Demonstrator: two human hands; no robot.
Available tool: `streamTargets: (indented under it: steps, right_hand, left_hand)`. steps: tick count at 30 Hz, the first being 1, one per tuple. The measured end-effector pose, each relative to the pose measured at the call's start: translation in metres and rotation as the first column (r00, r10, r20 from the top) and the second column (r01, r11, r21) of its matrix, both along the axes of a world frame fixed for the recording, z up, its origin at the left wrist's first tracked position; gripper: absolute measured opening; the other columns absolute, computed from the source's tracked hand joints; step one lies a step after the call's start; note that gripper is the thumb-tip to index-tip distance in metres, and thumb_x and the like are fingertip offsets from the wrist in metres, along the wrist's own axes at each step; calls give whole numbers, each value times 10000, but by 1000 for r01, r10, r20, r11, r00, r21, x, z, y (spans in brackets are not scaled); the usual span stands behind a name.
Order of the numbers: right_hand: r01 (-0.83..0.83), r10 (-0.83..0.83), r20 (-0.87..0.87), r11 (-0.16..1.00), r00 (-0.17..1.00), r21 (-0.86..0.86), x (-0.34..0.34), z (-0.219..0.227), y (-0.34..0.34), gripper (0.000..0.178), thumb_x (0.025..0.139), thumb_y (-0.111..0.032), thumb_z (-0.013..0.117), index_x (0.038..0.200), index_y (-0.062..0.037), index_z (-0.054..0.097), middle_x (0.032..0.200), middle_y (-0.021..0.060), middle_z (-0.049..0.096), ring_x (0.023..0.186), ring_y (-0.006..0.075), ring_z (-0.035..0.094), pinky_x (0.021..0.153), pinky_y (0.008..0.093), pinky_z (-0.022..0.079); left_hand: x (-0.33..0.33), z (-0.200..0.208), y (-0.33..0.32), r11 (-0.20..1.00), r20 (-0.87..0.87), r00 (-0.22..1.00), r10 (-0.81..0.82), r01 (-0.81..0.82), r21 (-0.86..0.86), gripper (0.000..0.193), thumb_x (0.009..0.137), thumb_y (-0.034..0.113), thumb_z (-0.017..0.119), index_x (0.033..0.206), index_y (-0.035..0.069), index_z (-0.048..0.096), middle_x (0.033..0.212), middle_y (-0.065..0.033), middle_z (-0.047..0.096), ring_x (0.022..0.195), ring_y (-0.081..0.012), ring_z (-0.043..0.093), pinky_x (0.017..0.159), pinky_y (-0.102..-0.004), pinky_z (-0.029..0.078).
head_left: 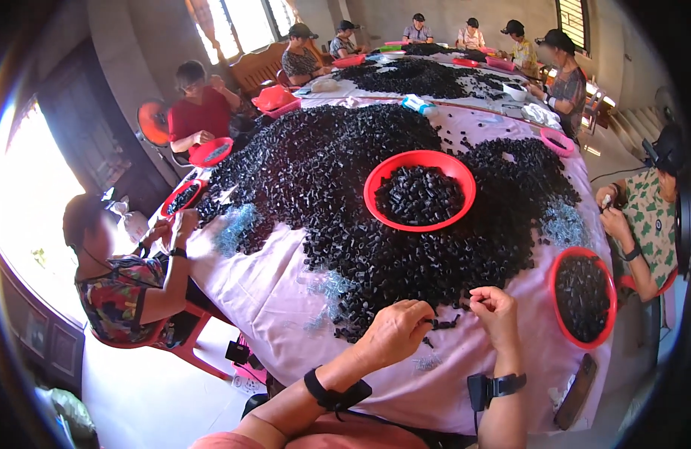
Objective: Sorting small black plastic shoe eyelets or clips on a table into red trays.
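My left hand (398, 329) is closed at the near edge of a wide heap of small black tubular parts (353, 247). At its fingertips is a small black part (440, 324). Just to the right, my right hand (496, 316) is raised with thumb and forefinger pinched together; whatever they hold is too small to make out. Small clear pieces (428, 363) lie on the cloth below my hands. A larger pile of clear bluish pieces (332, 288) is left of them. Beyond my hands, a red bowl (428, 159) full of black parts rests on the heap.
A red basin (587, 343) of black parts stands on my right, with a phone (576, 393) near it. Pink cloth (263, 284) covers the table. Co-workers sit along both sides, one at the left (129, 284), another at the right (652, 217). More bowls stand farther off.
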State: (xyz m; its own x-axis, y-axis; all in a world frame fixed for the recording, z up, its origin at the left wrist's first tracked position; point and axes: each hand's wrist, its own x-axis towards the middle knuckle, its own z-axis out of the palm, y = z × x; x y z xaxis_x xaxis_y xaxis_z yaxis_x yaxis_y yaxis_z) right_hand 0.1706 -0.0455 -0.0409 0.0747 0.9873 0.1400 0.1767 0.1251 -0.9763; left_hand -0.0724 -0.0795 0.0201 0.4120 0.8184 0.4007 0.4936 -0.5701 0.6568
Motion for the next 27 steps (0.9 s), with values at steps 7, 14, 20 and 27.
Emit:
streamTargets:
  steps: [7,14,20,27]
  right_hand:
    - [31,-56,256,994,965,101,3,1,-1,237,745,41,648,955,-25,735,910,63,651,599,89,587,566,242,467]
    - [75,-124,422,989,898,130,-1,2,-3,246,683,-7,743,919,-39,680,998,99,582,659,180,609,645,320,522]
    - [117,-149,475,989,867,96,-1,3,-3,308,640,-48,860,926,-36,747,986,83,611,663,168,608,658,316,533]
    - [72,-98,383,994,918,82,2,3,-1,232,702,-17,847,913,-22,752,981,45,615,682,109,600,653,264,519]
  left_hand:
    - [1,5,-2,1000,-10,1000,3,-3,-2,126,840,34,692,953,-2,649,837,-153,668,757,-311,697,673,-387,564]
    - [-2,0,2,1000,-9,1000,-15,15,-12,124,816,1,702,927,-15,651,811,-155,654,740,-290,691,661,-370,558]
    - [-2,-6,7,998,-15,1000,-21,20,-67,123,816,1,710,920,-24,650,824,-158,662,735,-280,695,656,-360,559]
    - [-6,-13,11,993,25,1000,0,3,-121,137,813,3,714,930,-25,648,831,-154,669,739,-288,692,656,-360,558]
